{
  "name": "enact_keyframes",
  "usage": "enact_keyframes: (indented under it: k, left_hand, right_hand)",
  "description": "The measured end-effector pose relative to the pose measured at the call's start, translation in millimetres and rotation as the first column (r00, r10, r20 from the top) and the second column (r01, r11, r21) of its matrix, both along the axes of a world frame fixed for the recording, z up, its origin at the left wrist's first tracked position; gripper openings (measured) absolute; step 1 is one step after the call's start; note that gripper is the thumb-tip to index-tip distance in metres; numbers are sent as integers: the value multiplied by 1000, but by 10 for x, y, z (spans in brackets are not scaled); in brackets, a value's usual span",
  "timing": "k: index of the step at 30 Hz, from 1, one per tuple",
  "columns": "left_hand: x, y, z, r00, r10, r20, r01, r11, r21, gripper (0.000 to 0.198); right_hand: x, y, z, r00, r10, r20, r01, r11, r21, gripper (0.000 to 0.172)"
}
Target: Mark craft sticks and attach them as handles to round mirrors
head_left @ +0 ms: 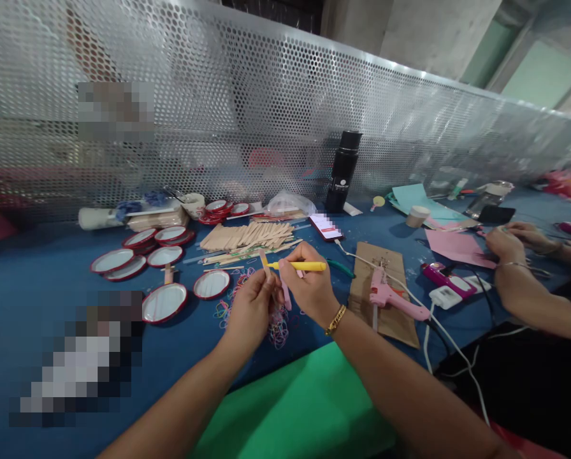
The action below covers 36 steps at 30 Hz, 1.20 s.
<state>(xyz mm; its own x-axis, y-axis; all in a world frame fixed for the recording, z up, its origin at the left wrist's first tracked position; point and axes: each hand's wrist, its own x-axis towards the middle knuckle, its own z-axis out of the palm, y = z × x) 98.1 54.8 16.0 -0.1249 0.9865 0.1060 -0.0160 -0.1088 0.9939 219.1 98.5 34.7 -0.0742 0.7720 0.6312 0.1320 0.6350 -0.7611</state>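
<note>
My left hand (253, 299) pinches a wooden craft stick (263, 257) upright between thumb and fingers. In my right hand (309, 287) is a yellow marker (304, 266), its tip at the stick's face; whether it touches I cannot tell. A pink strip (286, 294) shows between the two hands, partly hidden. Loose coloured rubber bands (278, 328) lie beneath my hands. Just beyond them spreads a pile of craft sticks (247, 236). To the left lie several round red-rimmed lids (165, 303), one with a short stick piece beside it.
A pink glue gun (395, 294) rests on brown cardboard (362, 255), with white cables nearby. Behind stand a phone (326, 227) and a black bottle (344, 169) before a perforated metal screen (276, 95). At right, a co-worker's hands (510, 245) work near pink paper (457, 247).
</note>
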Motion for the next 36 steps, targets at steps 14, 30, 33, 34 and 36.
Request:
enact_keyframes:
  k: [14, 30, 33, 34, 36]
  left_hand:
    - [17, -23, 67, 1000, 2, -10, -2, 1000, -16, 38]
    - [9, -19, 52, 1000, 15, -14, -15, 1000, -3, 38]
    - [11, -17, 38, 1000, 15, -3, -15, 1000, -3, 38]
    - [11, -17, 40, 1000, 12, -2, -12, 1000, -2, 38]
    - [11, -17, 52, 1000, 7, -3, -7, 1000, -1, 38]
  right_hand:
    - [18, 33, -6, 998, -52, 29, 51, 998, 24, 20]
    - [21, 2, 5, 1000, -12, 1, 12, 1000, 26, 20]
    - [17, -3, 6, 1000, 16, 16, -16, 1000, 0, 20]
    - [20, 3, 8, 1000, 8, 24, -8, 1000, 6, 21]
    - [30, 20, 10, 999, -29, 27, 28, 999, 33, 21]
